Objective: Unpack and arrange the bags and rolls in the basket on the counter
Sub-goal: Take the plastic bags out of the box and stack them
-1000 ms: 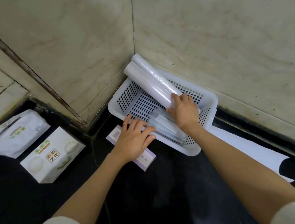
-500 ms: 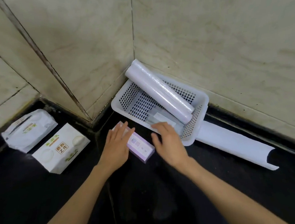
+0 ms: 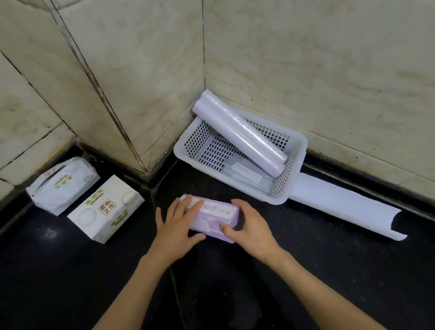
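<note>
Both hands hold a purple pack [image 3: 211,217] on the black counter [image 3: 324,273], just in front of the white basket [image 3: 294,182]. The left hand [image 3: 175,226] curls over its left end and the right hand [image 3: 250,227] pinches its right end. The pack's long side runs left to right. A roll [image 3: 240,134] leans in the basket, its top end pointing to the wall corner.

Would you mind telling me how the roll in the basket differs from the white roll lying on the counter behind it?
The roll in the basket is wound tight and wrapped in glossy film; the white roll on the counter is matte, loosely curled and open at its end. The first leans tilted, its upper end over the basket rim near the wall corner; the second lies flat on the black counter. Both are pale, long, and untouched by the hands.
</note>
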`<state>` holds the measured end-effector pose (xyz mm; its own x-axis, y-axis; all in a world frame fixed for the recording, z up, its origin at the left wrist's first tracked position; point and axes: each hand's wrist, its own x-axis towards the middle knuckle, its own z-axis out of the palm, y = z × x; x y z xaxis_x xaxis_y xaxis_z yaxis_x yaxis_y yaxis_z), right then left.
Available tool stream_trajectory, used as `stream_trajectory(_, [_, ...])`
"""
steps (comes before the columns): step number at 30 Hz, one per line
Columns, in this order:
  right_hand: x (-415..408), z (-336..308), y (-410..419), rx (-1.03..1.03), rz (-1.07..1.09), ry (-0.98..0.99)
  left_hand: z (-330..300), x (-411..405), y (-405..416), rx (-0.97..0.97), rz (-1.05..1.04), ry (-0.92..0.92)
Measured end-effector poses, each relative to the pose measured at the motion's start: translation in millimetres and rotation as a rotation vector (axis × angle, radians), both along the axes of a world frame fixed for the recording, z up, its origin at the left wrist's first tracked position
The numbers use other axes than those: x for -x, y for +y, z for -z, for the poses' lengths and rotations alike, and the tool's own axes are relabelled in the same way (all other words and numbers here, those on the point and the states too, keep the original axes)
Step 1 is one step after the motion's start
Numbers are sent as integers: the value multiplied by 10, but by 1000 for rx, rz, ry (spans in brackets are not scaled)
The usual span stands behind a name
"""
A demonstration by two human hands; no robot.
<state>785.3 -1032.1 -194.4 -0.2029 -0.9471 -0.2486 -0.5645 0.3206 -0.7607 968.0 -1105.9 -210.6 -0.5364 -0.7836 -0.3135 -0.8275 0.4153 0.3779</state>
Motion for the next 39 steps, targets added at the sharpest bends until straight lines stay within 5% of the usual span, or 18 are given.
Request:
stream_trajectory(5, [111, -410, 221, 155, 137, -176, -322, 164, 207, -11, 90, 305])
stream_trajectory(13, [272, -750, 506, 120, 31, -402, -521, 404, 627, -488, -367, 893])
stream_trajectory(18, [310, -802, 682, 43, -12, -487, -703, 448, 687, -722, -229, 946])
stream_trajectory(24, [420, -823, 763, 50, 47, -432, -836, 422, 653, -597, -182, 947])
stream_trajectory(34, [416, -797, 927, 19, -26, -384, -1004, 466, 654, 5, 80, 743])
stream_trajectory(39, [412, -807, 974, 16, -52, -400, -1036, 450, 681, -37, 23, 803])
